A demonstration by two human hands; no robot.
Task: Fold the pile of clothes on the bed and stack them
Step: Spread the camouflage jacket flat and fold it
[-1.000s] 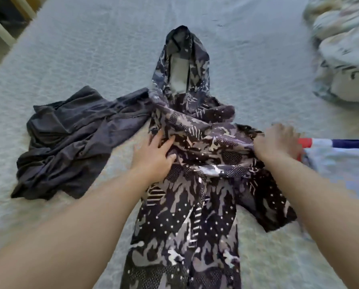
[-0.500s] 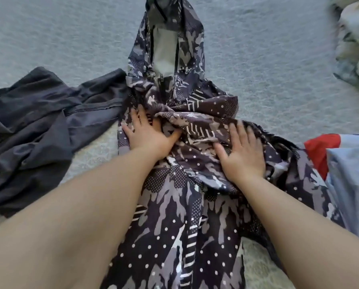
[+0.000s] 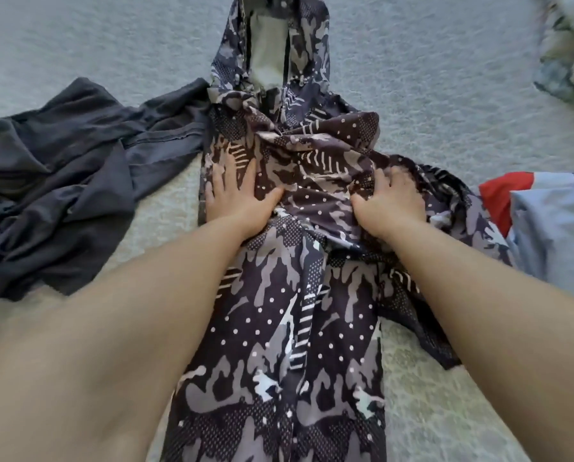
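Hooded jacket: I read no words, brand or numbers on it, only a camouflage print with dots and stripes.
Dark garment: no label I can read.
Red, white and blue garment: no lettering I can read.
Bedcover: no text.

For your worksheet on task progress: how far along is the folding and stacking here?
Early. Done: no finished stack shows. In hand: the left hand presses the patterned hoodie flat while the right hand bunches it. Left: the dark garment and blue garment lie crumpled.
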